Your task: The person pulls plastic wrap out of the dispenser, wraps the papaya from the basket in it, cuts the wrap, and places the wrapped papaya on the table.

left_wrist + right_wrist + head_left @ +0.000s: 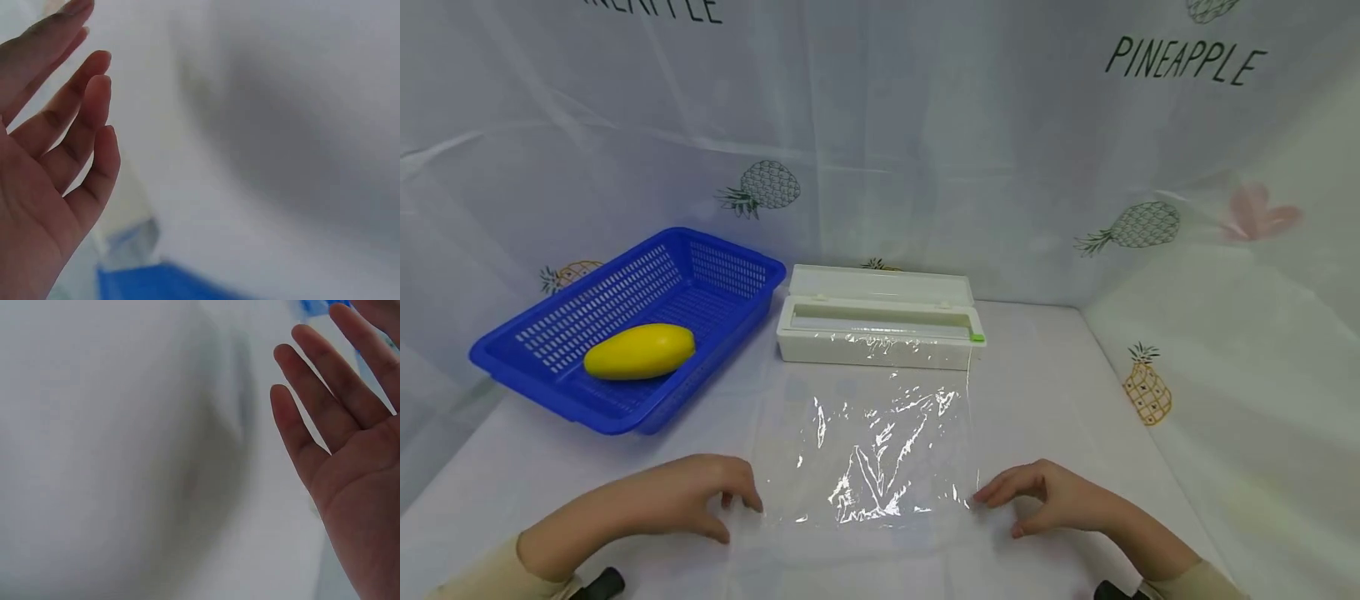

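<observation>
A clear sheet of cling film (880, 450) runs from the white cling film dispenser (880, 352) toward me over the white cloth. Its lid stands raised at the back, and a green piece (977, 337) sits at the right end of its front edge. My left hand (700, 492) is beside the film's near left corner, fingers loosely bent and holding nothing. By the near right corner is my right hand (1048, 498), fingertips at or close to the film's edge; whether they touch cannot be told. In the right wrist view the fingers (315, 397) are nearly straight and apart.
A blue plastic basket (722, 367) stands at the left, with a smooth, oblong yellow fruit (640, 352) in it. Behind the dispenser hangs a pale curtain (925, 167) printed with pineapples. It continues along the right side of the table.
</observation>
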{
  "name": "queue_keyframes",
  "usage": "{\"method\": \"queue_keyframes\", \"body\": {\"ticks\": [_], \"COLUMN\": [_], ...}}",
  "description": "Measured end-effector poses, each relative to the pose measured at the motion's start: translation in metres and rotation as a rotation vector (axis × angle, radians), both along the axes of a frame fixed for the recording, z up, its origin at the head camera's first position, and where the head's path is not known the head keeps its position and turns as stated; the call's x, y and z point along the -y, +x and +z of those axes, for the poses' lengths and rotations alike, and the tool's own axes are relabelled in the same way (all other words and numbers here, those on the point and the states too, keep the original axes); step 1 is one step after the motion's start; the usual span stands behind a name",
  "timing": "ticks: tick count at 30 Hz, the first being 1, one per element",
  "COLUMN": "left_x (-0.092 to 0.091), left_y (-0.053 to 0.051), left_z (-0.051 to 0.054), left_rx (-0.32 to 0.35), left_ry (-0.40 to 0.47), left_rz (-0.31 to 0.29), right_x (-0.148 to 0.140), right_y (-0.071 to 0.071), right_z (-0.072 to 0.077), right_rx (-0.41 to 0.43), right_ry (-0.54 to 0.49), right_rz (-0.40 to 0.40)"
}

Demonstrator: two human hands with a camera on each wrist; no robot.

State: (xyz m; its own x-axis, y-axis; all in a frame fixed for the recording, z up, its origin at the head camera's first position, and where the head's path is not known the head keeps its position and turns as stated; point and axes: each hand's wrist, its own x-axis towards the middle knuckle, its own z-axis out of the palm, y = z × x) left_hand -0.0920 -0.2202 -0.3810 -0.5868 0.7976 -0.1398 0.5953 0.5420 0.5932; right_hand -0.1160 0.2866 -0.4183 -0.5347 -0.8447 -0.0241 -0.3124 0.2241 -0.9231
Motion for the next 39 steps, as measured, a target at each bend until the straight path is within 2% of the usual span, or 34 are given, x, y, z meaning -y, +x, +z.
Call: {"method": "queue_keyframes", "body": {"ticks": [2, 5, 7, 10, 13, 15, 19, 22, 24, 27, 31, 34, 39], "left_x": [0.004, 0.015, 0.025, 0.044, 0.058, 0.065, 0.074, 0.077, 0.078, 0.081, 0.087, 0.092, 0.096], "left_y": [-0.007, -0.024, -0.038, -0.062, -0.087, -0.103, -0.134, -0.150, -0.158, -0.165, -0.168, -0.167, -0.166], "left_z": [0.023, 0.057, 0.074, 0.092, 0.101, 0.102, 0.097, 0.090, 0.085, 0.079, 0.075, 0.073, 0.071], "left_rx": [-0.046, -0.167, -0.266, -0.323, -0.298, -0.272, -0.297, -0.289, -0.241, -0.138, -0.014, 0.016, 0.010], "left_ry": [-0.013, -0.061, -0.084, -0.102, -0.136, -0.173, -0.283, -0.382, -0.437, -0.516, -0.615, -0.665, -0.690], "left_rz": [0.045, 0.113, 0.160, 0.231, 0.278, 0.277, 0.225, 0.209, 0.219, 0.246, 0.263, 0.251, 0.254], "right_x": [0.004, 0.015, 0.024, 0.039, 0.054, 0.063, 0.083, 0.097, 0.106, 0.118, 0.129, 0.132, 0.133], "right_y": [-0.007, -0.020, -0.031, -0.048, -0.064, -0.072, -0.085, -0.091, -0.092, -0.092, -0.092, -0.092, -0.093], "right_z": [0.011, 0.028, 0.038, 0.049, 0.057, 0.061, 0.062, 0.059, 0.057, 0.053, 0.046, 0.044, 0.043], "right_rx": [-0.043, -0.122, -0.165, -0.198, -0.211, -0.218, -0.214, -0.201, -0.188, -0.165, -0.145, -0.138, -0.142], "right_ry": [-0.042, -0.079, -0.076, -0.072, -0.081, -0.094, -0.110, -0.135, -0.160, -0.209, -0.257, -0.272, -0.301], "right_rz": [0.009, -0.001, -0.028, -0.068, -0.082, -0.084, -0.086, -0.090, -0.089, -0.075, -0.051, -0.045, -0.063]}}
